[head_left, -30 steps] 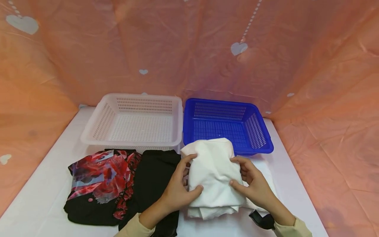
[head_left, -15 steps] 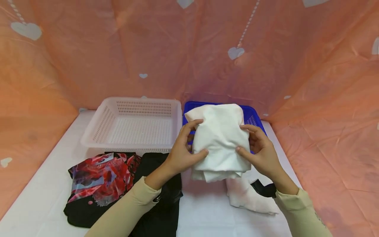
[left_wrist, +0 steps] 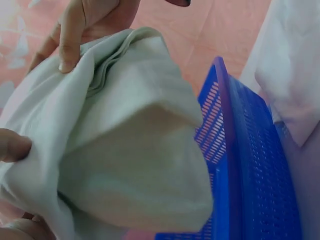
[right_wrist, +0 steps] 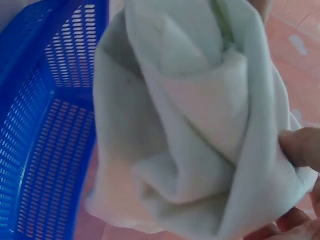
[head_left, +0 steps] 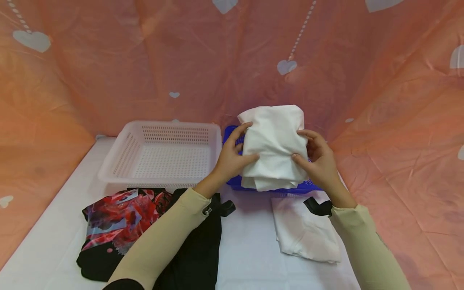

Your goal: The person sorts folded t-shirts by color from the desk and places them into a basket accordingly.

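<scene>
A folded white garment (head_left: 273,149) is held up in both hands over the blue basket (head_left: 235,184). My left hand (head_left: 232,155) grips its left side, thumb on the front face and fingers behind the edge. The right hand (head_left: 319,161) grips the opposite side in the same way. In the right wrist view, the layered folds of the white garment (right_wrist: 195,130) show at its lower end, beside the blue basket's (right_wrist: 52,165) slotted walls. The garment hides most of the basket's inside in the head view.
A white slotted basket (head_left: 159,177) stands left of the blue one. In front lie a black garment with a red floral print (head_left: 123,221) and a folded black garment (head_left: 199,249). Another folded white garment (head_left: 308,233) lies front right. A pink heart-patterned sheet (head_left: 195,60) hangs behind.
Both hands have lifted the folded white garment up and away from me, from the table in front to over the blue basket. The other white garment on the table has come into view.
</scene>
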Action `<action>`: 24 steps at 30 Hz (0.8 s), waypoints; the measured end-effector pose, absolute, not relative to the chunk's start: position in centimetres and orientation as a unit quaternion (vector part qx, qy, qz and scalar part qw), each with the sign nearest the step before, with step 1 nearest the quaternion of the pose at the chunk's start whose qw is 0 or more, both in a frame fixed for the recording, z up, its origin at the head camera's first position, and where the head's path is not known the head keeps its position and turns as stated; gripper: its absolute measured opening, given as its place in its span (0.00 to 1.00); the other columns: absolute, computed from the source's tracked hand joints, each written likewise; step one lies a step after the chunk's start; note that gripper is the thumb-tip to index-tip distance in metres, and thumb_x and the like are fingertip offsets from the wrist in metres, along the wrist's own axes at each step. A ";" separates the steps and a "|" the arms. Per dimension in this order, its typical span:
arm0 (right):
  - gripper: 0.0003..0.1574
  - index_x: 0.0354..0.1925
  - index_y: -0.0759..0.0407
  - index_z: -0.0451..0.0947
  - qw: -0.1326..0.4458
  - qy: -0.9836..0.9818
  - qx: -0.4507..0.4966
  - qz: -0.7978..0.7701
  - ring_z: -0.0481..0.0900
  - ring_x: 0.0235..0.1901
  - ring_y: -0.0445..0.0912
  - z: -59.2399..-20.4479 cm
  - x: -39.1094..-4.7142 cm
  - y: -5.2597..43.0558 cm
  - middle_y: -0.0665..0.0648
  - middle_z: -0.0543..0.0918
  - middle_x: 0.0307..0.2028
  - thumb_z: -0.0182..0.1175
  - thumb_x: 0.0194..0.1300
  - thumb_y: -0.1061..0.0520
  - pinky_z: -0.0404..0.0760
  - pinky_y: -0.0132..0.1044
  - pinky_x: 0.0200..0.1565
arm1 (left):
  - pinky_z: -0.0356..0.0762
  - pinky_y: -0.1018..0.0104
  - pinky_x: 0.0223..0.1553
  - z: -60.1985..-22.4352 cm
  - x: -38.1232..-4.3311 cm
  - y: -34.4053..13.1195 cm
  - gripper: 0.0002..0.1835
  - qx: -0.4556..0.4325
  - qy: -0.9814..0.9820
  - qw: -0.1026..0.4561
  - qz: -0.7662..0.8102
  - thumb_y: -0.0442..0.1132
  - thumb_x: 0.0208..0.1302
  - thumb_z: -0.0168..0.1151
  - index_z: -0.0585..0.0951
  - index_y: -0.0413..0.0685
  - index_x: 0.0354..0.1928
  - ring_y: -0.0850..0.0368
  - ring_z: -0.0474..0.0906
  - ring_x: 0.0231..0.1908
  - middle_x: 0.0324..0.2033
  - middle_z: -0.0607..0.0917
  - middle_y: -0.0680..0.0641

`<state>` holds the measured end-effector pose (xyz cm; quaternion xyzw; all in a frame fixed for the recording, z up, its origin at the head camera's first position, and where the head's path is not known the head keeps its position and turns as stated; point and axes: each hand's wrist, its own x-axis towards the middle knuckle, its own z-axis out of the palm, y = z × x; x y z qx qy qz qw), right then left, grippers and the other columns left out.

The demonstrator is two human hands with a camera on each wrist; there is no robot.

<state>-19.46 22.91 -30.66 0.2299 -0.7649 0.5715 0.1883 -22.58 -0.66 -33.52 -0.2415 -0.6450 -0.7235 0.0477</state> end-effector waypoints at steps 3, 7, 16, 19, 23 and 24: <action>0.35 0.60 0.70 0.67 0.187 -0.760 0.218 0.583 0.76 0.38 0.40 -31.1 -20.5 22.9 0.47 0.80 0.41 0.60 0.53 0.79 0.76 0.25 0.39 | 0.80 0.55 0.46 -33.9 -23.9 -0.2 0.46 -0.236 -0.641 0.048 -0.729 0.19 0.48 0.65 0.63 0.50 0.70 0.40 0.75 0.54 0.63 0.66 0.40; 0.34 0.60 0.71 0.67 0.186 -0.754 0.207 0.595 0.76 0.39 0.40 -31.8 -21.7 23.1 0.46 0.79 0.44 0.59 0.54 0.78 0.76 0.25 0.39 | 0.77 0.57 0.49 -34.6 -25.1 0.3 0.45 -0.243 -0.644 0.061 -0.723 0.19 0.49 0.64 0.62 0.48 0.70 0.43 0.73 0.55 0.64 0.65 0.38; 0.33 0.59 0.70 0.67 0.172 -0.775 0.176 0.582 0.76 0.39 0.38 -34.4 -23.4 23.5 0.43 0.78 0.42 0.61 0.55 0.76 0.76 0.24 0.39 | 0.74 0.66 0.48 -37.4 -27.0 1.1 0.44 -0.256 -0.651 0.095 -0.709 0.18 0.46 0.64 0.63 0.42 0.68 0.56 0.69 0.48 0.51 0.70 0.39; 0.32 0.59 0.69 0.68 0.167 -0.782 0.165 0.578 0.76 0.39 0.37 -35.3 -23.8 23.7 0.42 0.78 0.42 0.61 0.55 0.76 0.76 0.24 0.39 | 0.74 0.68 0.47 -38.3 -27.2 1.2 0.43 -0.247 -0.662 0.098 -0.701 0.19 0.46 0.64 0.63 0.42 0.68 0.58 0.69 0.46 0.47 0.70 0.41; 0.32 0.59 0.68 0.69 0.168 -0.785 0.158 0.575 0.76 0.38 0.36 -36.4 -24.2 23.7 0.41 0.78 0.42 0.61 0.56 0.76 0.76 0.24 0.38 | 0.73 0.66 0.49 -39.2 -27.3 1.4 0.43 -0.235 -0.671 0.102 -0.696 0.20 0.46 0.64 0.64 0.42 0.68 0.56 0.69 0.48 0.47 0.70 0.40; 0.32 0.59 0.67 0.69 0.168 -0.785 0.158 0.574 0.76 0.38 0.37 -36.6 -24.3 23.7 0.41 0.78 0.42 0.61 0.56 0.76 0.76 0.24 0.38 | 0.74 0.65 0.49 -39.4 -27.3 1.4 0.43 -0.232 -0.675 0.100 -0.693 0.20 0.46 0.65 0.64 0.43 0.68 0.54 0.70 0.47 0.47 0.70 0.40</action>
